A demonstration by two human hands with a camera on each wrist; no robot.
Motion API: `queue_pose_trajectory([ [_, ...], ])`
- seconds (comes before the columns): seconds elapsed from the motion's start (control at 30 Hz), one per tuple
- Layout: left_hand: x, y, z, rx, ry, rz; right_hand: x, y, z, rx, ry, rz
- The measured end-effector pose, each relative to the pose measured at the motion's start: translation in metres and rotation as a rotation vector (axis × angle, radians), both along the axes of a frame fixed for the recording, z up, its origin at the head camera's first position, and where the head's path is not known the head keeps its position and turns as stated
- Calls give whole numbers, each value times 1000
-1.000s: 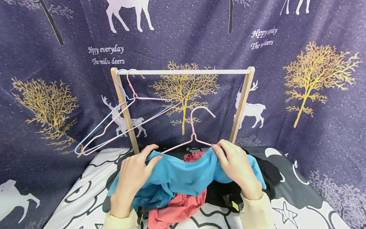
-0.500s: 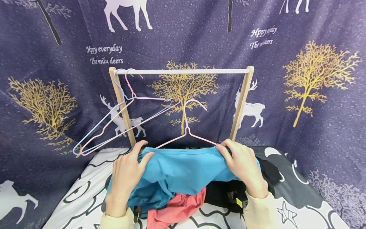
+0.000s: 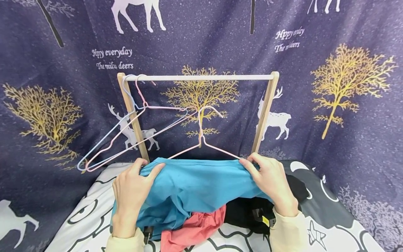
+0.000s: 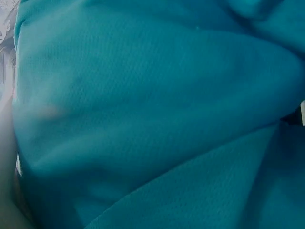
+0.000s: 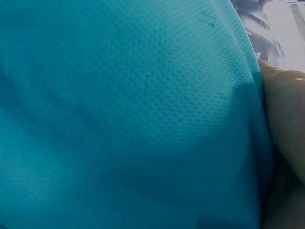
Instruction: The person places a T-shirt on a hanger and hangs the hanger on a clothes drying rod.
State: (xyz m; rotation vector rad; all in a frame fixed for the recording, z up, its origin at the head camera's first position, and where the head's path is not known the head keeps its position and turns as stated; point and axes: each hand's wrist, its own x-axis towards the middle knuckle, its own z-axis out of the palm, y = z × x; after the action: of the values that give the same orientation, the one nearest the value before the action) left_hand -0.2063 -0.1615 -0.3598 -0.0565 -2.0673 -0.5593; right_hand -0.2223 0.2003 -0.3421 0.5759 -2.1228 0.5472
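A blue garment [image 3: 201, 178] is stretched between my two hands, its upper edge nearly straight. My left hand [image 3: 132, 189] pinches its left upper part between thumb and fingers. On the other side, my right hand [image 3: 272, 178] pinches the edge at the right, close to the arm of a pink hanger [image 3: 217, 148]. That hanger's hook and shoulders stick up above the cloth; its lower part is hidden behind the garment. Blue mesh-like fabric [image 4: 143, 95] fills most of the left wrist view, and the same fabric [image 5: 143, 114] covers the right wrist view.
Behind stands a wooden rack with a white rail [image 3: 204, 77]. A blue hanger [image 3: 105, 134] and another pink hanger [image 3: 110, 145] hang at its left end. Red cloth [image 3: 195, 229] and black cloth [image 3: 242, 213] lie on the patterned bedding [image 3: 85, 210] below.
My hands have moved apart, pulling the garment's upper edge from sagging to nearly straight. The red cloth behind that edge is now covered. The pink hanger's hook has shifted left and up.
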Motion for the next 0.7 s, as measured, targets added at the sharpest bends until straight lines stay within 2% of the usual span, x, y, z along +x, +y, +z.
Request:
queue_pose_trajectory([
  [0.2, -2, -4, -3, -13, 38, -18, -3, 1, -2, -8, 13, 32],
  [0.37, 0, -7, -4, 15, 117, -12, -5, 3, -3, -18, 33, 98],
  [0.53, 1, -10, -4, 28, 146, -23, -8, 11, -4, -42, 46, 156],
  [0.7, 0, -12, -2, 62, 173, -29, -11, 18, -7, -68, 52, 128],
])
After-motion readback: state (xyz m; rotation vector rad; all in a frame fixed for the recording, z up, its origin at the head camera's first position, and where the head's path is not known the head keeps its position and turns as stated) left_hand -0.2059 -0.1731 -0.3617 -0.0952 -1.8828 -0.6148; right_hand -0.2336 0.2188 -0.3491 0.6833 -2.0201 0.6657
